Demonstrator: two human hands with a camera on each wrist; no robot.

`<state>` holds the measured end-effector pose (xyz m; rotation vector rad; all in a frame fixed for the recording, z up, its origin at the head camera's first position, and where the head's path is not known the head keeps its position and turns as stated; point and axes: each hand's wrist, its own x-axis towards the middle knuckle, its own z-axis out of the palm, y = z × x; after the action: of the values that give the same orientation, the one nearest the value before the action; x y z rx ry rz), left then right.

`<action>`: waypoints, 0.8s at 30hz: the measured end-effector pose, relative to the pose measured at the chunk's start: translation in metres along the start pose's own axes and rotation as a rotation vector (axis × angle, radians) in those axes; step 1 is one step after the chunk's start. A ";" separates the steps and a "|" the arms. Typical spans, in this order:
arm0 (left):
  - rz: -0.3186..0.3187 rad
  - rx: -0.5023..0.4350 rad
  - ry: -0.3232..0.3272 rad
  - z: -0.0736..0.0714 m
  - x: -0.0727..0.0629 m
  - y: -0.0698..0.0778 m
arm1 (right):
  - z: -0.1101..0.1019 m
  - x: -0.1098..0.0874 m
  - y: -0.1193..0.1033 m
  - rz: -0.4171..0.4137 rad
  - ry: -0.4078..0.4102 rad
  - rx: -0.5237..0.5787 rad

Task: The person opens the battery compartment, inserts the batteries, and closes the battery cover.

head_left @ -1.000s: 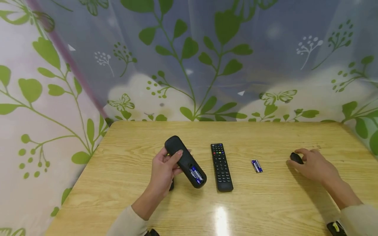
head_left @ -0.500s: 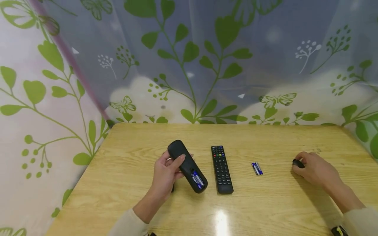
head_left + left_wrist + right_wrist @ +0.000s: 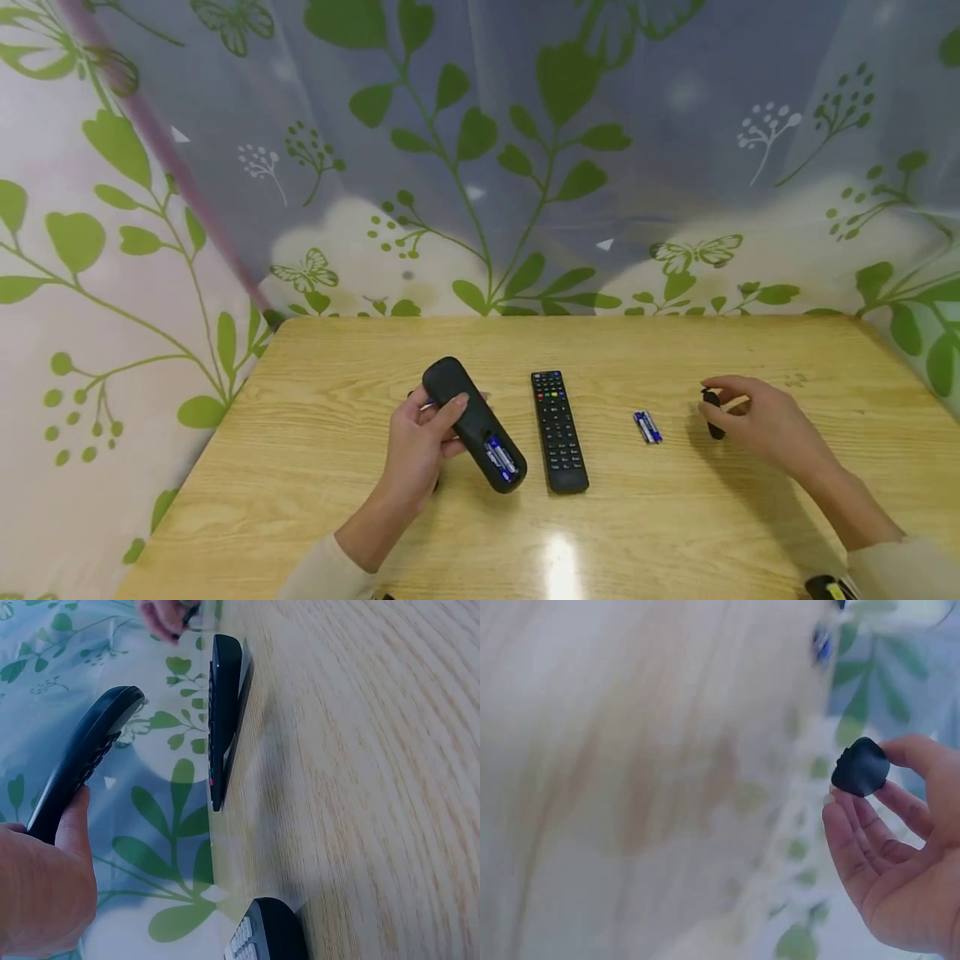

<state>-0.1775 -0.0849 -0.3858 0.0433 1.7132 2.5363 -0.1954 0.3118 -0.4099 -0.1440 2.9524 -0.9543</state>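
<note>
My left hand [image 3: 411, 446] grips a black remote control [image 3: 474, 423] above the table, its back turned up. Two blue-and-white batteries [image 3: 501, 458] lie in its uncovered battery bay. Between thumb and fingers, my right hand [image 3: 776, 429] pinches a small black battery cover [image 3: 861, 769], held raised at the right. A second remote [image 3: 559, 437] lies keys up in the middle of the table. To its right is a pair of loose batteries [image 3: 648, 427]. Beneath the left hand, a third remote [image 3: 274, 934] shows in the left wrist view; the hand mostly hides it in the head view.
The wooden table [image 3: 300, 500] ends at the back against a curtain [image 3: 420, 250] printed with green leaves. A black strap-like object [image 3: 828, 587] sits by the right sleeve at the lower edge.
My right hand has lifted the battery cover and moved left with it, turning it more upright. The left hand keeps its hold on the remote, nearly still.
</note>
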 end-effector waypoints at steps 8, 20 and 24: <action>0.003 -0.016 0.001 0.000 0.000 0.001 | 0.032 -0.007 -0.081 -0.155 0.103 0.169; 0.001 -0.011 -0.004 0.002 0.000 0.000 | 0.082 -0.022 -0.167 -0.464 0.104 0.431; 0.006 -0.008 -0.020 0.003 0.001 0.000 | 0.088 -0.024 -0.172 -0.474 0.103 0.399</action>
<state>-0.1779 -0.0819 -0.3842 0.0728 1.6981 2.5379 -0.1529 0.1235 -0.3804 -0.8253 2.7875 -1.6225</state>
